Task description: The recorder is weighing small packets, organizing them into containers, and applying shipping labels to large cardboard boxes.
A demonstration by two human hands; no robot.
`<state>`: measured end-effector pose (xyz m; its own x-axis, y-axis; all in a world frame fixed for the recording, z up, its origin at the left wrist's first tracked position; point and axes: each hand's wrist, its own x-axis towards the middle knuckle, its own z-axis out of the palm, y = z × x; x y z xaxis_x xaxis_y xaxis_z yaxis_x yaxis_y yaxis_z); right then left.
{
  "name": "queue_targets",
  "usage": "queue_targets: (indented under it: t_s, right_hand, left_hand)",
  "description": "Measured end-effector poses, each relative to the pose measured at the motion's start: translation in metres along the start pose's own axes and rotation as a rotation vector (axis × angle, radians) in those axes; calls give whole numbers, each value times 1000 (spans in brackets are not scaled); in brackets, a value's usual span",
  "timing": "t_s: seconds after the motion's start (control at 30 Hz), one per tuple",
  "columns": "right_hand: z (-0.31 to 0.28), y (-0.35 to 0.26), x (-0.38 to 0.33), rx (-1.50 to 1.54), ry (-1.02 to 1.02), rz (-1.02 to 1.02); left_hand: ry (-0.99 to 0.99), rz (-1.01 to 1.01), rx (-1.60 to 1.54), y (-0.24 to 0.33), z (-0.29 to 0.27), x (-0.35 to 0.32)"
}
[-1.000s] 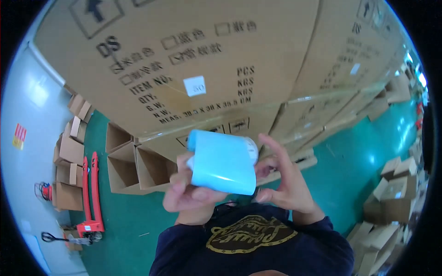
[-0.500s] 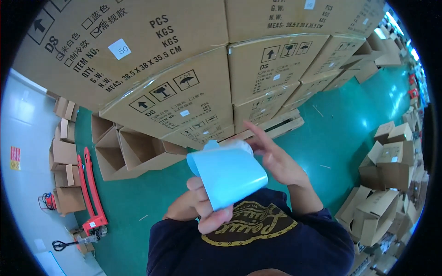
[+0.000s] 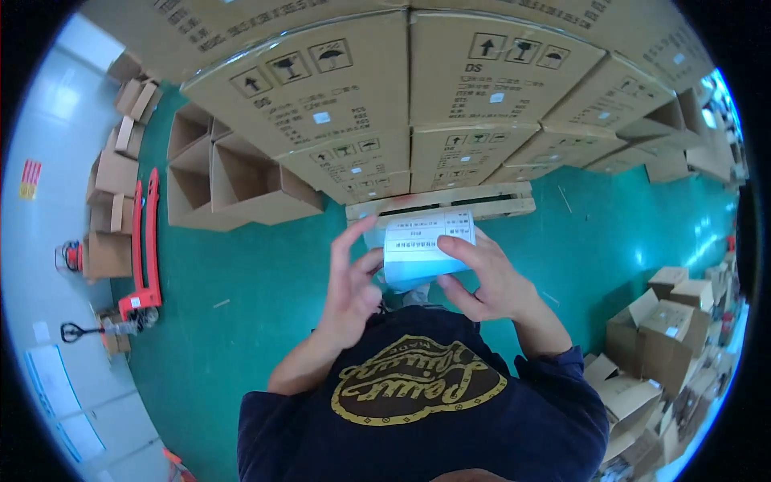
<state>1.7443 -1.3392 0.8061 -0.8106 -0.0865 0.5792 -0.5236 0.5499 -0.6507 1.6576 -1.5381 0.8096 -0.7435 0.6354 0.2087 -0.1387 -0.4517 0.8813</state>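
The pale blue label roll (image 3: 426, 253) was gripped crosswise between the left hand (image 3: 353, 285) and right hand (image 3: 486, 277), fingers curled around it.

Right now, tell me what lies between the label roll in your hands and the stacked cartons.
In the head view, a wooden pallet under the stacked cartons lies just beyond the label roll, with only a sliver of green floor between.

Left hand (image 3: 352, 283) and right hand (image 3: 487, 277) raised together (fingers curled inward).
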Motion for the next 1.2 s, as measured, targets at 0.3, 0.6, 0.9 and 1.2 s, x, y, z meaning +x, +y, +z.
queue_targets:
  t_s: [0.3,0.6,0.9,1.2]
  right_hand:
    - [52,-49,13,15,153,304]
    - [93,-75,61,-183,-119,39]
    - [141,-70,64,-34,-325,145]
    - [136,-71,68,269,-324,622]
  left_hand:
    - [0,101,586,16,-30,-37]
    - [-136,172,1036,39,-81,-76]
    - [-358,490,1167,66,-122,-80]
    - [-377,334,1060,72,-151,-106]
